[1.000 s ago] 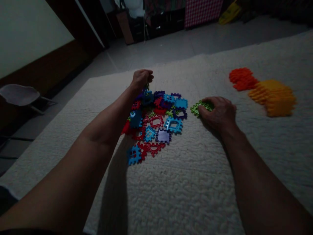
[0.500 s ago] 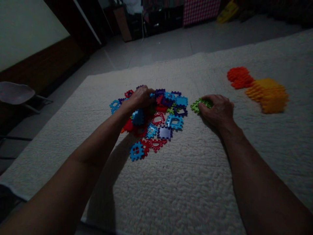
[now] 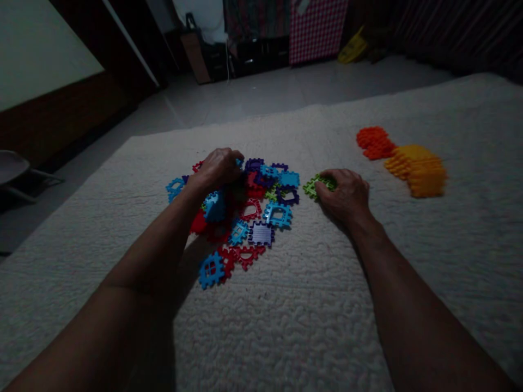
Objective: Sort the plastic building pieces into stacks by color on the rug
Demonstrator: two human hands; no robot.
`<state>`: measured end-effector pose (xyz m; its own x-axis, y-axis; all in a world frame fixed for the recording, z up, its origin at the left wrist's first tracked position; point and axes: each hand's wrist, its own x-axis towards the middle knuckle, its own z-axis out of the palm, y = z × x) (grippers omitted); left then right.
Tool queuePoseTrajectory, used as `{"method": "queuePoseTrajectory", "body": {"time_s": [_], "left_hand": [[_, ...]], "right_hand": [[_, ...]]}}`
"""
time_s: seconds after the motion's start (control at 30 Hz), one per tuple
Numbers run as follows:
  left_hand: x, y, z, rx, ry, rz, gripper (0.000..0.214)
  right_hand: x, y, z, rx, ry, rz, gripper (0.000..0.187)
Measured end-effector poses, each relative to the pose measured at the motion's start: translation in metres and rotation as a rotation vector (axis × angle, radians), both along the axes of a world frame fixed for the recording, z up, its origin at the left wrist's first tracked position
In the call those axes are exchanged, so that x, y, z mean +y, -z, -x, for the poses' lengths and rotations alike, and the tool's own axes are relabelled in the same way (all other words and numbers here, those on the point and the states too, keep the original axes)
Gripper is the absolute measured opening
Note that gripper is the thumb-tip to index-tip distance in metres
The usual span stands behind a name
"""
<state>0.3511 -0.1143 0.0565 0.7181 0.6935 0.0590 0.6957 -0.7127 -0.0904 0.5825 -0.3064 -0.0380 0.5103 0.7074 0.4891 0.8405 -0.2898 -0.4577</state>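
My right hand (image 3: 345,193) is closed around green interlocking building tiles (image 3: 314,186) lying on the quilted cover, to the right of a mixed heap. Thumb and fingers grip the tiles' right side, and the palm hides part of them. Over the back left of the heap, my left hand (image 3: 220,165) has its fingers curled down. A bit of blue shows at its fingertips, but what it grips is mostly hidden. The heap holds blue tiles (image 3: 278,215), red tiles (image 3: 250,209), purple tiles (image 3: 261,233) and a few green ones, many with window-like cutouts.
Orange tiles (image 3: 375,142) and a stack of yellow tiles (image 3: 420,169) rest on the quilted cover (image 3: 286,326) at the right. A pale chair (image 3: 14,169) stands at the left. Beyond the cover's far edge are tiled floor (image 3: 245,98) and a red checked cloth (image 3: 317,32).
The camera view has shifted, so everything appears further left and a little lower. My right hand keeps its grip on the green tiles; my left hand stays over the heap.
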Motion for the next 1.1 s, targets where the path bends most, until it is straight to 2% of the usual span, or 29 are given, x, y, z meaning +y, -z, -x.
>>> {"method": "queuePoseTrajectory", "body": {"time_s": [0.1,0.17,0.23,0.37,0.47,0.53,0.67,0.77,0.83,0.93,1.03,1.1], "left_hand": [[-0.011,-0.006,-0.017,-0.066,0.006,-0.021,0.049],[-0.028,-0.008,-0.036,-0.178,0.047,-0.027,0.05],[-0.049,-0.006,-0.062,-0.313,0.101,0.043,0.044],[-0.088,0.012,-0.116,-0.468,0.232,0.332,0.036],[-0.096,0.027,-0.145,-0.522,0.222,0.411,0.036],[-0.095,0.031,-0.155,-0.526,0.185,0.477,0.038],[-0.096,0.029,-0.15,-0.596,0.155,0.516,0.038],[-0.109,0.033,-0.135,-0.679,0.104,0.504,0.039],[-0.12,0.042,-0.126,-0.771,0.039,0.495,0.039],[-0.133,0.06,-0.118,-0.851,0.105,0.412,0.038],[-0.136,0.073,-0.115,-0.814,0.163,0.38,0.039],[-0.136,0.075,-0.113,-0.754,0.164,0.384,0.038]], "right_hand": [[0.0,0.0,-0.001,0.007,0.0,0.017,0.025],[-0.001,-0.001,-0.002,0.017,0.005,0.023,0.024],[-0.002,-0.001,-0.003,0.029,0.024,0.013,0.023],[-0.004,0.0,-0.006,0.055,0.093,-0.044,0.023],[-0.004,0.001,-0.007,0.071,0.15,-0.113,0.024],[-0.004,0.0,-0.007,0.077,0.173,-0.156,0.025],[-0.005,-0.006,-0.002,0.04,0.139,-0.176,0.027],[-0.005,-0.01,0.003,-0.024,0.079,-0.152,0.027],[-0.004,-0.011,0.005,-0.068,0.029,-0.131,0.026],[-0.004,-0.009,0.007,-0.13,-0.042,-0.069,0.024],[-0.006,-0.007,0.007,-0.176,-0.067,0.004,0.025],[-0.006,-0.007,0.007,-0.18,-0.06,0.02,0.026]]}}
